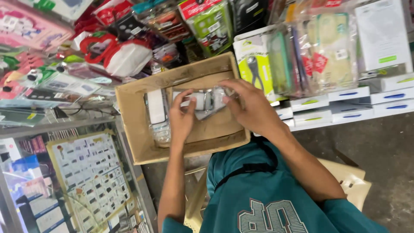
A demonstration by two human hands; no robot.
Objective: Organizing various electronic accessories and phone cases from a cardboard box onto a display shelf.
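Glossy clear packet (207, 102) between both hands, over cardboard box (138, 142).

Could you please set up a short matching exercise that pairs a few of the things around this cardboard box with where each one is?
Things:
1. Clear plastic packet
2. White packet
3. Cardboard box
4. White flat boxes with blue marks

Places:
A. On the glass counter edge, in front of the person
B. Stacked to the right of the cardboard box
C. Held between the left hand and the right hand
D. Standing inside the box, left of the hands

Pairs: 1-C, 2-D, 3-A, 4-B
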